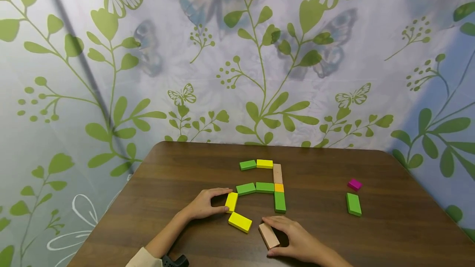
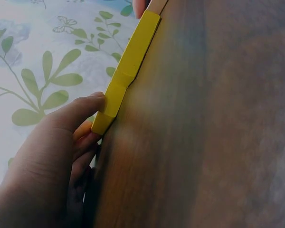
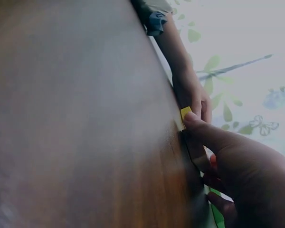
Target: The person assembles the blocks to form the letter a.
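Note:
In the head view my left hand (image 1: 205, 204) pinches an upright-lying yellow block (image 1: 231, 202), the fingers at its far end and the thumb by its near left side. Just below it lies a second yellow block (image 1: 240, 222), angled to the right; the left wrist view shows the two end to end. My right hand (image 1: 295, 238) grips a plain wooden block (image 1: 269, 236) at its two ends, low over the table, to the right of the second yellow block. In the right wrist view the right hand (image 3: 247, 161) mostly hides that block.
Beyond the hands, green blocks (image 1: 265, 187), an orange block (image 1: 279, 188), a plain block (image 1: 277, 174) and a yellow block (image 1: 264, 164) form a bent line on the brown table (image 1: 178, 164). A magenta block (image 1: 354, 184) and a green block (image 1: 353, 204) lie apart at right.

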`<state>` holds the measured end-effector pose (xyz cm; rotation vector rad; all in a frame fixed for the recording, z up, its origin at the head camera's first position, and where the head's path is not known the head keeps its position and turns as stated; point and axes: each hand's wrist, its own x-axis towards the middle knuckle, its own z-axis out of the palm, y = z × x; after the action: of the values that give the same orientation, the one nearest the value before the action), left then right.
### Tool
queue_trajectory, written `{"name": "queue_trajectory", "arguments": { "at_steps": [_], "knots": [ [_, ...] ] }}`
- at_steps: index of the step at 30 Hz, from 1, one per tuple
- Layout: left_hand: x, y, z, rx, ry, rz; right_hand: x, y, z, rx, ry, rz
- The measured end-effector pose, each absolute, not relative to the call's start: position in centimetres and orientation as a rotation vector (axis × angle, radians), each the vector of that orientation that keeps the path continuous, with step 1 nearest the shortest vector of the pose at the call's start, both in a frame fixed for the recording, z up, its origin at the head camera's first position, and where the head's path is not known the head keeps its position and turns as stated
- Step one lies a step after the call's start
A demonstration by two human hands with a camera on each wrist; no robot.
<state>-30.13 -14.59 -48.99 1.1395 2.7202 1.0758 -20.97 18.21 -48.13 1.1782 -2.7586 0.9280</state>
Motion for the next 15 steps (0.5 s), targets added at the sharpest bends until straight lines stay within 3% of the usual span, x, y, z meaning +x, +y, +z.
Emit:
{"name": "queue_trajectory", "arguments": {
  "at_steps": [15],
  "knots": [
    [-30.15, -15.05, -49.66, 1.173, 2.723, 1.088, -20.83, 18.49, -48.62, 1.311, -2.784, 1.06]
  ]
}}
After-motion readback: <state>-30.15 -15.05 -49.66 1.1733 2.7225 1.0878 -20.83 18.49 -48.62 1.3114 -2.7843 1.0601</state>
